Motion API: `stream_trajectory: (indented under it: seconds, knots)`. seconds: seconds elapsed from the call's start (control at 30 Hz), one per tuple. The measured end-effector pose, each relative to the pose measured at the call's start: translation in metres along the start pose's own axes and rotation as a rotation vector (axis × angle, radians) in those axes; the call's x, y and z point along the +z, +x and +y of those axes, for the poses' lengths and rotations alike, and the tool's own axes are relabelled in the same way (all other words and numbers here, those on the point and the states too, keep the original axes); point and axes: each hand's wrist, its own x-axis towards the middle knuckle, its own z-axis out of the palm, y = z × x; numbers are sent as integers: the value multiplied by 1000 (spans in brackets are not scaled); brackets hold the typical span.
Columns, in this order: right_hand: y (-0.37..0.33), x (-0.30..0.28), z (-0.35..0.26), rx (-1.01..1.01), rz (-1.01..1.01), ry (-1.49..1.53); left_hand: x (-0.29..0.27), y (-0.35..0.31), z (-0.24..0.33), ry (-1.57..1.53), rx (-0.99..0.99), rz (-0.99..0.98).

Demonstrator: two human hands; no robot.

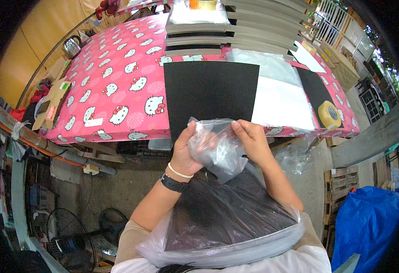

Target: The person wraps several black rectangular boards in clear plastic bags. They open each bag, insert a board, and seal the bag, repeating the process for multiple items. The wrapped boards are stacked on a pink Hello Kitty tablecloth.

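The worktop [117, 82], covered in a pink cartoon-cat print cloth, fills the upper half of the view. At its far end a stack of grey and black boards [235, 32] stands in stepped layers with a roll of tape on top. Near the front edge one black square sheet [210, 93] lies flat and bare, its lower edge hanging just over the rim; beside it, to the right, lies a white sheet [283, 102] under loose clear film, then another dark sheet and a roll of yellowish tape [330, 113].

Against the person's chest rests a black board [229, 214] tilted up toward the worktop and already sitting inside a clear plastic bag [217, 248], which wraps its near end and sides. The open mouth of the bag [213, 143] is bunched above the board's far edge, between the two hands.

The left hand [184, 152], with a dark watch and a pale band at the wrist, has its fingers closed around the gathered film. The right hand [254, 139] pinches the same film from the other side, fingers curled shut on it.

By the look of it, the bagging is mostly done: the board is inside, and what remains is closing or folding the gathered mouth. The bare black sheet on the worktop appears not yet bagged.
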Motion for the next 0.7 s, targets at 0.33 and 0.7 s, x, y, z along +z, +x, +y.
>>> stream_trajectory:
  seconds: [0.33, 0.7]
  knots:
    - [0, -72, 41, -108, 178, 1431, -70, -81, 60, 752, 434, 738]
    - [26, -51, -33, -590, 309, 17, 84, -85, 106, 1452, 1057, 922]
